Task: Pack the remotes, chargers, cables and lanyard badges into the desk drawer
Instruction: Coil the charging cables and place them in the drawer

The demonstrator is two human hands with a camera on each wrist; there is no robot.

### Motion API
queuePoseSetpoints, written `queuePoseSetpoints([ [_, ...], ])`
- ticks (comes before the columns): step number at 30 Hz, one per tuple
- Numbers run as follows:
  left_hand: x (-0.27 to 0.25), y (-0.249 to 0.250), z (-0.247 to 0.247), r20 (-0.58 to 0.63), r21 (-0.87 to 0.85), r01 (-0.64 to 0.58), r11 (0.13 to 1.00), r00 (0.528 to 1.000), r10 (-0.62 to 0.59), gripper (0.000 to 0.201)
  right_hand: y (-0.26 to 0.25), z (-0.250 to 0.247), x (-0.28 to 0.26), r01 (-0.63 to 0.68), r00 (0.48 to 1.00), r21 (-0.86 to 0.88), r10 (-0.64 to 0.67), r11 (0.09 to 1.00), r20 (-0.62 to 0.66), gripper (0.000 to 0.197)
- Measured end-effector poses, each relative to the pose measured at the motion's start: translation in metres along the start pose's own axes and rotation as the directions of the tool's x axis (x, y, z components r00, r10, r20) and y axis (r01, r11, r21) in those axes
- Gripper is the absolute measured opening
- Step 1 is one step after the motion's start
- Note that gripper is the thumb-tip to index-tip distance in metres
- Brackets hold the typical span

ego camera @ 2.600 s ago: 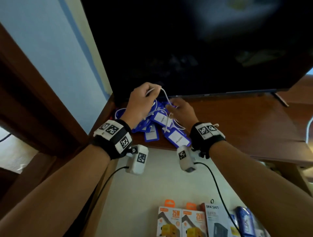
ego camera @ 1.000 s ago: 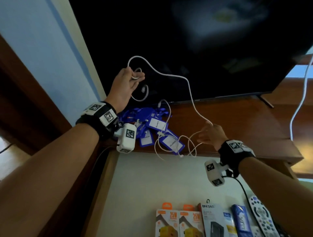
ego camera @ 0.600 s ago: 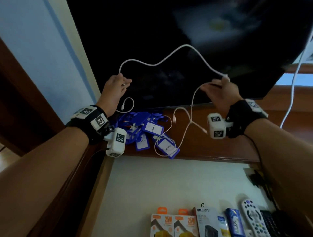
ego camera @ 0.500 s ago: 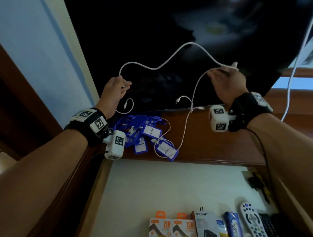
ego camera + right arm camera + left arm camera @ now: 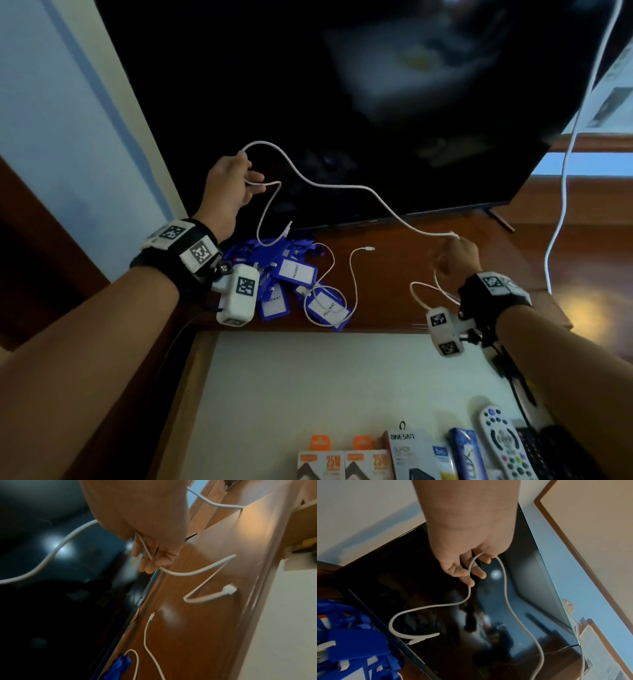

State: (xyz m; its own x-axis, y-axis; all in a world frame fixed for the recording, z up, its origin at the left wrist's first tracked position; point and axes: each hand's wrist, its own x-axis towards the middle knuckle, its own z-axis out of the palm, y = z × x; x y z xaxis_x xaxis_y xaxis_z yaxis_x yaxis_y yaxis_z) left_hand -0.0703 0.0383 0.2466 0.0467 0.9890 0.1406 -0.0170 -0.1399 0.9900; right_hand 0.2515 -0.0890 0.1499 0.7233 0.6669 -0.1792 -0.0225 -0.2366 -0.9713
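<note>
Head view shows the left hand [image 5: 228, 186] pinching 1 end of the white cable [image 5: 342, 186] in front of the TV [image 5: 342, 85], while the right hand [image 5: 454, 255] curls its grip round the other end, low over the wooden surface [image 5: 411, 274]. A second cable [image 5: 354, 277] lies looped across the blue lanyard badges [image 5: 291, 284]. Judging from the hanging slack, gathering it could snag that loop or drag badges over the edge into the open drawer [image 5: 325, 377].

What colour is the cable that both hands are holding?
White. The cable shows best in the head view, against the dark screen.
</note>
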Motion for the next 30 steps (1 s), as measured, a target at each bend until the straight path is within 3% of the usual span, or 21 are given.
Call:
queuePoseSetpoints([
  [5,-0.008,0.001,0.005,-0.032,-0.005,-0.026,1.0,0.999,0.026,0.023,0.016,-0.011,-0.008,-0.058,0.997,-0.004,0.058,0.998,0.041,0.024],
  [8,-0.021,0.009,0.01,-0.012,-0.102,-0.057,0.993,0.998,0.056,0.025,0.017,-0.018,-0.038,0.014,0.978,-0.148,0.017,0.989,0.207,0.022],
  [10,-0.036,0.012,0.012,0.026,-0.145,-0.068,0.987,0.997,0.073,0.025,0.018,-0.026,-0.066,0.075,0.92,-0.197,0.008,0.978,0.392,0.023],
  [13,-0.064,0.011,0.014,0.09,-0.148,-0.059,0.987,0.993,0.073,0.024,0.023,-0.034,-0.1,0.122,0.792,-0.27,0.07,0.955,0.607,0.029],
  [15,-0.084,0.007,0.016,0.141,-0.108,-0.048,0.993,0.988,0.063,0.024,0.029,-0.036,-0.109,0.128,0.739,-0.307,0.115,0.943,0.663,0.03],
  [17,-0.104,0.001,0.019,0.195,-0.031,-0.041,0.999,0.98,0.046,0.025,0.038,-0.036,-0.113,0.127,0.721,-0.341,0.149,0.932,0.677,0.027],
  [22,-0.141,-0.02,0.03,0.284,0.151,-0.043,0.988,0.959,-0.001,0.026,0.053,-0.035,-0.109,0.108,0.728,-0.362,0.174,0.926,0.663,0.03],
  [25,-0.154,-0.039,0.03,0.263,0.228,-0.023,0.973,0.964,-0.039,0.028,0.056,-0.033,-0.112,0.081,0.724,-0.346,0.184,0.935,0.665,0.038],
  [27,-0.161,-0.049,0.027,0.244,0.276,-0.021,0.961,0.969,-0.049,0.029,0.058,-0.032,-0.113,0.065,0.81,-0.297,0.123,0.953,0.574,0.034],
  [29,-0.17,-0.057,0.024,0.242,0.331,-0.018,0.944,0.968,-0.066,0.029,0.061,-0.031,-0.116,0.065,0.935,-0.2,0.011,0.978,0.355,0.025],
  [30,-0.175,-0.06,0.022,0.252,0.362,-0.016,0.932,0.964,-0.082,0.029,0.06,-0.03,-0.118,0.085,0.965,-0.152,-0.043,0.985,0.26,0.022],
])
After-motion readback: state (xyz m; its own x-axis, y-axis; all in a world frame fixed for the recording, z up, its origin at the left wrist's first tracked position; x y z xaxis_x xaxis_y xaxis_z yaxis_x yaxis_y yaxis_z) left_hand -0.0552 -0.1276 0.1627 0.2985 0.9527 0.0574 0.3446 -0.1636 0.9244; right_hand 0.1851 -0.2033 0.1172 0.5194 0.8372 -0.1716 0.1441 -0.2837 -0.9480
